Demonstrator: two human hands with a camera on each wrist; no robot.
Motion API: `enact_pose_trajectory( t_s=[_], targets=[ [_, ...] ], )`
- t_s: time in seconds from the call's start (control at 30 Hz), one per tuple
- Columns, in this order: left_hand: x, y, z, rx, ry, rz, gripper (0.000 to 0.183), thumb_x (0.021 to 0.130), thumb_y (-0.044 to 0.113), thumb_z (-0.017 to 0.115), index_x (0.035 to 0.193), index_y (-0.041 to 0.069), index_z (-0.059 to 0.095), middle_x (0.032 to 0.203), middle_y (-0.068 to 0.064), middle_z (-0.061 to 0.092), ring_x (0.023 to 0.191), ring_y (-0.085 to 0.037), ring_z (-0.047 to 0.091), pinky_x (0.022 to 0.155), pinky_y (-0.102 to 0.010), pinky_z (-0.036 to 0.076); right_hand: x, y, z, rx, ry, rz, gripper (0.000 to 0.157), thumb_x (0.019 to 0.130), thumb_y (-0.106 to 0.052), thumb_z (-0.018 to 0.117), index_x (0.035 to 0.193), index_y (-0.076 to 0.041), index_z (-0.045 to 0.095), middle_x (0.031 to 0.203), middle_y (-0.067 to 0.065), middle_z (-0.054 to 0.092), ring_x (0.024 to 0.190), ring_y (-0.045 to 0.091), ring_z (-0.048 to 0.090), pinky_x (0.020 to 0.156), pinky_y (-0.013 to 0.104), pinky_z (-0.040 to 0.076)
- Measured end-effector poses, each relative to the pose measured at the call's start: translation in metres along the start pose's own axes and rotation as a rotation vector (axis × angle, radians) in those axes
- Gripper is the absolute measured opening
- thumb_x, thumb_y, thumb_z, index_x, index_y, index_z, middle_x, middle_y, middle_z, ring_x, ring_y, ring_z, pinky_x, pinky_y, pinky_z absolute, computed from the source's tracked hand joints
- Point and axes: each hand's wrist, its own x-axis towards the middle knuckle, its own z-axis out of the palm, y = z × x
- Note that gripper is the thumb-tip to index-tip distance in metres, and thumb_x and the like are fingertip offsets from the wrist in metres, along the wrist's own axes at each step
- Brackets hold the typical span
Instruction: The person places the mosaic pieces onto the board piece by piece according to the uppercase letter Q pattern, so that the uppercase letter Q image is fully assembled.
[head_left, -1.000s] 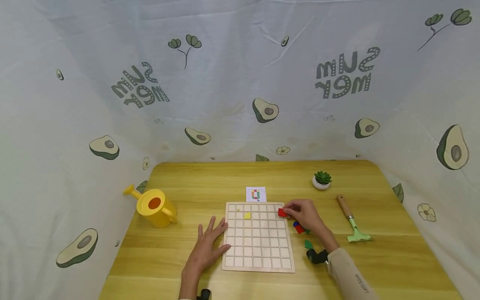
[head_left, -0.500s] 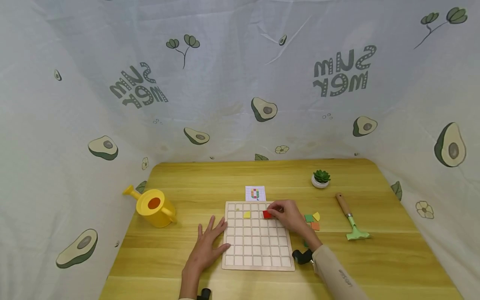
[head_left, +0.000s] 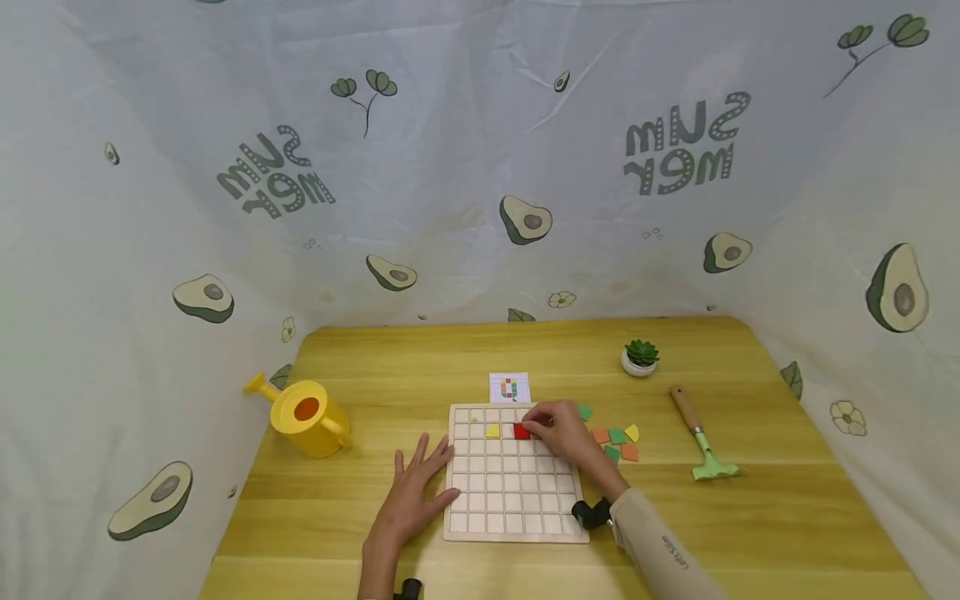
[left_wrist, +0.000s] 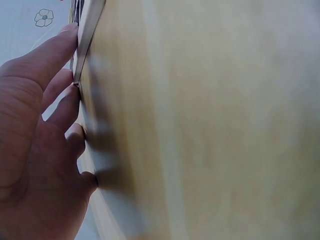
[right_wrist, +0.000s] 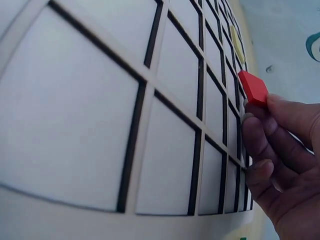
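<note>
A pale wooden grid board (head_left: 517,536) lies on the table, its square cells edged by raised strips. My right hand (head_left: 561,432) pinches a red square tile (right_wrist: 254,88) between thumb and fingertips, close over the second row of cells. One cell to its left sits a yellow tile (head_left: 492,431) with one rounded corner. My left hand (head_left: 411,493) is spread flat at the board's left edge, thumb and fingertips touching its side. In the left wrist view, those fingers (left_wrist: 65,107) reach down to the wood beside the rim.
Green, orange and yellow tiles (head_left: 617,436) lie loose right of the board. A pattern card (head_left: 509,387) rests behind it. A yellow watering can (head_left: 309,419) stands left; a potted succulent (head_left: 640,358) and a green-headed hand tool (head_left: 705,446) are on the right.
My right hand has carried the red tile leftward from the board's right edge to near the yellow tile. Loose tiles on the right came into view. My left hand stays put.
</note>
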Motion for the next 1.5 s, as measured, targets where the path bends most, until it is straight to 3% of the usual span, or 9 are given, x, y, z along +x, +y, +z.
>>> enact_pose_trajectory(
  t_s=[0.37,0.63,0.93,1.5],
  targets=[
    [0.004,-0.002,0.001,0.014,0.006,0.023,0.069,0.095,0.019,0.083,0.156,0.004,0.056,0.169,-0.007,0.045,0.164,-0.044,0.019,0.128,-0.076,-0.006,0.007,-0.005,0.009,-0.042,0.022,0.000,0.005,0.096,-0.005,0.080,0.092,-0.004,0.082,0.078,-0.003,0.074,0.068,0.006,0.056,0.061,0.021,0.049],
    [0.005,-0.004,0.002,0.033,-0.007,-0.012,0.069,0.096,0.023,0.083,0.158,0.009,0.055,0.171,-0.002,0.042,0.166,-0.038,0.017,0.130,-0.071,-0.006,0.011,-0.010,0.013,-0.096,0.025,0.007,0.005,0.094,-0.004,0.082,0.090,-0.006,0.082,0.077,-0.003,0.071,0.067,0.008,0.053,0.059,0.021,0.046],
    [0.001,-0.004,0.004,0.027,-0.013,-0.029,0.069,0.096,0.024,0.083,0.157,0.006,0.056,0.170,-0.004,0.043,0.165,-0.039,0.017,0.130,-0.071,-0.008,0.006,-0.008,0.020,-0.140,0.023,-0.017,0.004,0.095,-0.007,0.083,0.091,-0.007,0.084,0.080,-0.005,0.065,0.068,0.009,0.050,0.060,0.022,0.042],
    [0.001,-0.004,0.002,0.027,0.015,-0.013,0.069,0.095,0.022,0.083,0.156,0.005,0.057,0.169,-0.006,0.045,0.165,-0.041,0.019,0.130,-0.072,-0.007,0.010,-0.007,0.026,-0.235,0.014,-0.059,0.009,0.095,-0.013,0.084,0.090,-0.006,0.086,0.086,-0.004,0.067,0.076,0.009,0.058,0.067,0.026,0.049]
  ],
)
